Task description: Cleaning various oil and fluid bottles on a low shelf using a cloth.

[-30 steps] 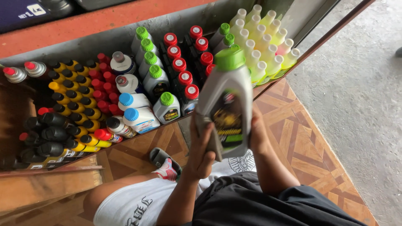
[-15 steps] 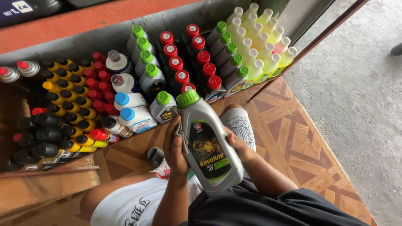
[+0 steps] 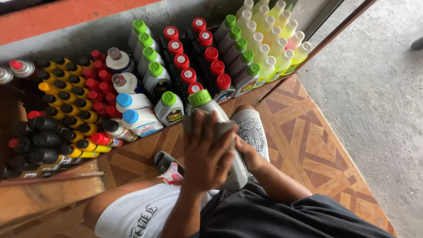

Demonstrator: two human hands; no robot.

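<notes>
Grey bottle with green cap (image 3: 216, 128), raised toward the shelf a second ago, is now sitting low at frame centre over the lap; left hand (image 3: 207, 154) is pressing a grey cloth (image 3: 220, 130) flat across its front, right hand (image 3: 247, 154) gripping its side from behind. Suggesting wiping is underway. Rows of red-capped bottles (image 3: 200, 57) and green-capped bottles (image 3: 152, 57) are filling the upper centre, yellowish bottles (image 3: 273, 39) the upper right, blue-capped white bottles (image 3: 136, 112) left of centre
</notes>
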